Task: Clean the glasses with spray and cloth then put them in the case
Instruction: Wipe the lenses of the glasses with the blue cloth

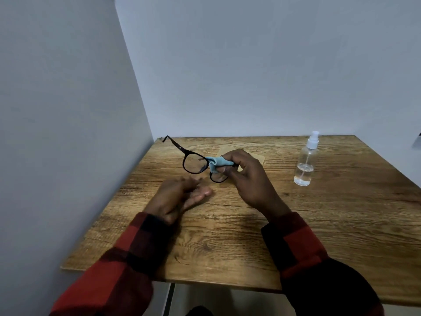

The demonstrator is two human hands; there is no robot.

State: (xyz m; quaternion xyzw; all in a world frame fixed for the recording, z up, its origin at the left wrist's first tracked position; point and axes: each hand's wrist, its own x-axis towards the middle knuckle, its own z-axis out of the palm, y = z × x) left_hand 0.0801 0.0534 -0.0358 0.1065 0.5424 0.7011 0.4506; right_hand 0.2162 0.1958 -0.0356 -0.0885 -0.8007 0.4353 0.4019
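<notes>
Rectangular wooden table top (250, 236), brown with dark pronounced grain, filling centre to 5 o'clock. Plain pale grey-blue walls (250, 65) meeting in a corner at 10 o'clock, bordering the table's far and left edges.

Plain indoor corner, likely a home room or small office; exact kind unclear. Bare pale walls (250, 65) meet at a corner. Small wood-grain table (227, 236) fits into it. Light floor shows under the near table edge. No fixtures mark a lab or shop.
</notes>
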